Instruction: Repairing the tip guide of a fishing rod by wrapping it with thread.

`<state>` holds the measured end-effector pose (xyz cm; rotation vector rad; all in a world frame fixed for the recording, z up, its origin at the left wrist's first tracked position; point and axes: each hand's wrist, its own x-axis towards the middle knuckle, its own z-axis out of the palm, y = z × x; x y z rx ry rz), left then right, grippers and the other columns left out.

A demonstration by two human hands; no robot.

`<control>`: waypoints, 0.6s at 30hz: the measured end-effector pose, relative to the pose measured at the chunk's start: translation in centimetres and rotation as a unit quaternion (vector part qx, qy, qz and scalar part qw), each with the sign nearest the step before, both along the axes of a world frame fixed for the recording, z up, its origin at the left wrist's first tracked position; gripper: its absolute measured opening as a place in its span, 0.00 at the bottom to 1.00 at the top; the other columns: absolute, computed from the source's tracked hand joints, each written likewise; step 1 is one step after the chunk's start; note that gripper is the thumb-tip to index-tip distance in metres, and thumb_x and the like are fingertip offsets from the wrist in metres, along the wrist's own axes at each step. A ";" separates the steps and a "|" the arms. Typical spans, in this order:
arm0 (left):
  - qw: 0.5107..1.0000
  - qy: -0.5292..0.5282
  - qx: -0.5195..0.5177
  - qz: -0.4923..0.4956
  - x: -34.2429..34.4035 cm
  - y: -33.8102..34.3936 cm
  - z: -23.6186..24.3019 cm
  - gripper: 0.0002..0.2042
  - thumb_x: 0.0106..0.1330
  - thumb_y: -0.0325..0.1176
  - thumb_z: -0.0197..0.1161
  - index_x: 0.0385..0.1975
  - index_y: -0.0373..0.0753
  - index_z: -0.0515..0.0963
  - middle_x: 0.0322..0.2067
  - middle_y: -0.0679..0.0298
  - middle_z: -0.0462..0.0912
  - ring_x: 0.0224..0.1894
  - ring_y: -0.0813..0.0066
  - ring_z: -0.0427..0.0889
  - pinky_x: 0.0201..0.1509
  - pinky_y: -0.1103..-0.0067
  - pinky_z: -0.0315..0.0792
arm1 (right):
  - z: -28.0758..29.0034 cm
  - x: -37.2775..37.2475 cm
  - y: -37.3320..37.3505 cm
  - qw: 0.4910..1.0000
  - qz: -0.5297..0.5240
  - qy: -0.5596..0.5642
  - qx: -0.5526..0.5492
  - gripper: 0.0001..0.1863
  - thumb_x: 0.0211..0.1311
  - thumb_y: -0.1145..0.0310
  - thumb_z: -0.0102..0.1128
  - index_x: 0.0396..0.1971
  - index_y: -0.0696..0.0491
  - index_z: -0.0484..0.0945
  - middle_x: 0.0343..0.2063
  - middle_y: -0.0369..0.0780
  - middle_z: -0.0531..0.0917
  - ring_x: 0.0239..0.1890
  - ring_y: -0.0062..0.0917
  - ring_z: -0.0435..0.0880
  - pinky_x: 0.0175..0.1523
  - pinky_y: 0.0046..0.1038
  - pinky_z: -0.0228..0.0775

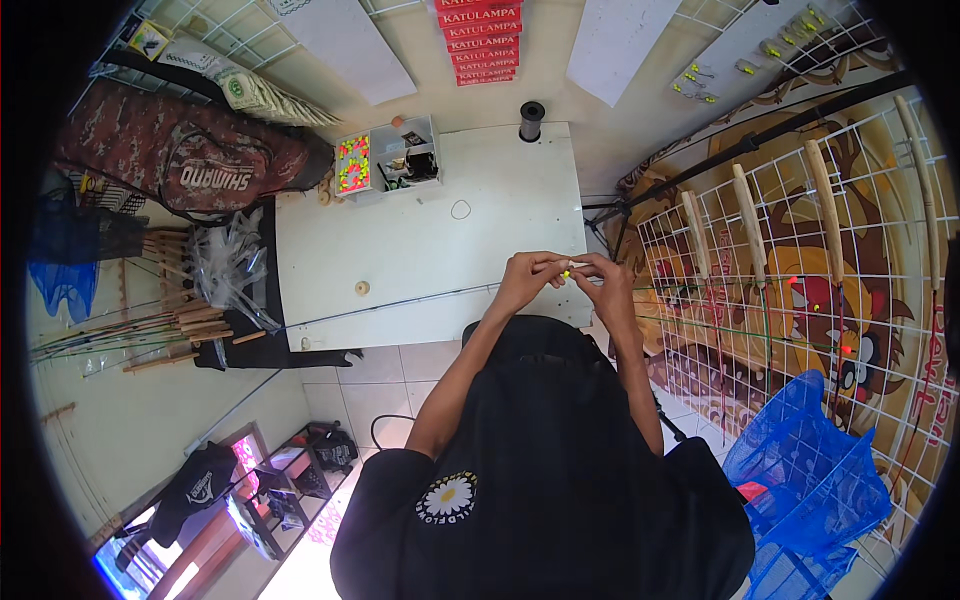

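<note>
Over the tabletop's (430, 250) right edge, near its front corner, the left hand (530, 279) and right hand (608, 284) pinch a small bright-yellow piece (566, 274) between closed fingertips. The handwork looks midway: the piece is not yet set down, though whether it is fastened to anything is too small to tell. Small red-and-yellow pieces (354, 165) fill a compartment by the back-left corner.
</note>
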<state>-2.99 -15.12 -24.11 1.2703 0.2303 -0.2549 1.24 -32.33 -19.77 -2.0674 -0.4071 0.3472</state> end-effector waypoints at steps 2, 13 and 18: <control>0.999 0.011 0.030 -0.005 0.0 -0.1 -0.1 0.15 0.64 0.33 0.65 0.45 0.29 0.80 0.31 0.60 0.85 0.30 0.78 0.81 0.37 0.82 0.76 | 0.6 -0.1 0.3 1.000 -0.009 0.003 0.006 0.13 0.54 0.76 0.64 0.40 0.57 0.77 0.28 0.46 0.86 0.34 0.33 0.88 0.41 0.28 0.75; 0.999 0.033 -0.023 0.008 0.1 0.2 0.3 0.10 0.63 0.33 0.66 0.36 0.31 0.80 0.28 0.61 0.84 0.30 0.80 0.81 0.35 0.83 0.75 | 1.1 0.3 0.6 1.000 0.012 -0.004 -0.003 0.13 0.54 0.75 0.65 0.40 0.56 0.76 0.27 0.45 0.86 0.34 0.37 0.86 0.40 0.31 0.74; 0.999 -0.012 0.035 0.020 0.4 -0.1 -0.1 0.09 0.64 0.32 0.65 0.34 0.31 0.79 0.27 0.61 0.84 0.28 0.80 0.81 0.32 0.83 0.75 | -0.3 0.8 0.0 0.989 0.037 -0.130 -0.051 0.12 0.51 0.74 0.68 0.36 0.55 0.79 0.28 0.39 0.86 0.33 0.30 0.84 0.42 0.31 0.72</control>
